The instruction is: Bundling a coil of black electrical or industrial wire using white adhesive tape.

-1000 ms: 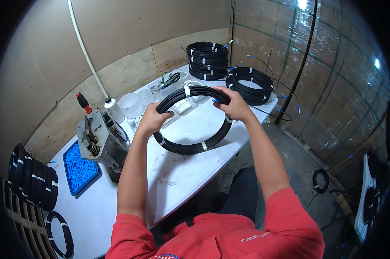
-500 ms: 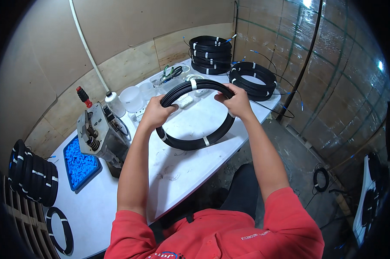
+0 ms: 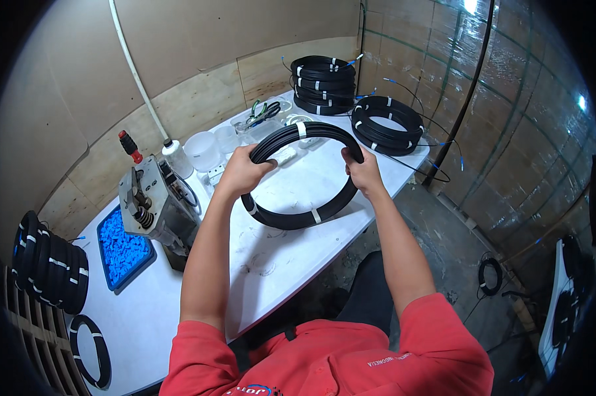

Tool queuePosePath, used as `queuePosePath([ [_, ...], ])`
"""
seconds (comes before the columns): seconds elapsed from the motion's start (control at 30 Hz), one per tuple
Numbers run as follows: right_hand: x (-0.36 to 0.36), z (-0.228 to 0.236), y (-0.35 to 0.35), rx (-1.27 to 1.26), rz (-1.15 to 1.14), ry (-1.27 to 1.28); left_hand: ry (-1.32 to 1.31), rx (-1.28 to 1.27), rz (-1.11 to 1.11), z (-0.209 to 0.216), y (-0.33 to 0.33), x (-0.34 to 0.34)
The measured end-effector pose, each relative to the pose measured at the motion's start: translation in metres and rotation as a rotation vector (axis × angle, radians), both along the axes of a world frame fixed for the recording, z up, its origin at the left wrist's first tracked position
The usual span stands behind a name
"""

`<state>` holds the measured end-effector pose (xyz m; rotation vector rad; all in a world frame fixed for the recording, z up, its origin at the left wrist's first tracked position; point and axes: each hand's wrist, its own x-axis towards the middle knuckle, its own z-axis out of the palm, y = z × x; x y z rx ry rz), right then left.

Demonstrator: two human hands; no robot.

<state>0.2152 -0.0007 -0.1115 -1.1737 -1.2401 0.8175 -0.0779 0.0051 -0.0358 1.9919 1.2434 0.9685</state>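
Right hand: my right hand [image 3: 364,175] has slid lower along the ring since 0.5 s ago; its fingers, then laid over the top, now wrap behind, thumb inside.
Blue tip: the 1 beside my right thumb 1.0 s ago has gone from sight.
Left hand: my left hand [image 3: 244,173] keeps its grip on the opposite side, thumb inside the ring.
Black coil: the black coil [image 3: 286,219], bound with white bands [image 3: 302,130], is between my 2 hands, tilted above the white table [image 3: 258,270]; I can't tell whether its lower edge touches.
Blue tray: this tray [image 3: 136,277] is heaped with small blue pieces [image 3: 121,244], beside the metal machine [image 3: 154,204].
Round tubs: 2 translucent ones, a larger tub [image 3: 202,150] and a smaller tub [image 3: 228,138], stand side by side; I can't make out their contents.
Bottle: a white bottle [image 3: 177,160], dark-capped, stands just left of the larger tub.
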Motion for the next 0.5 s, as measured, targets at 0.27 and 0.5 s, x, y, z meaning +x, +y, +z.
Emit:
queuePosePath([
  [0.27, -0.002, 0.002, -0.004, 0.181, 0.061, -0.098, 0.007, -0.003, 0.019, 0.003, -0.003, 0.000],
  [0.5, -0.004, -0.006, -0.001, 0.066, -0.064, -0.032, 0.022, -0.004, 0.028, 0.002, -0.003, 0.000],
])
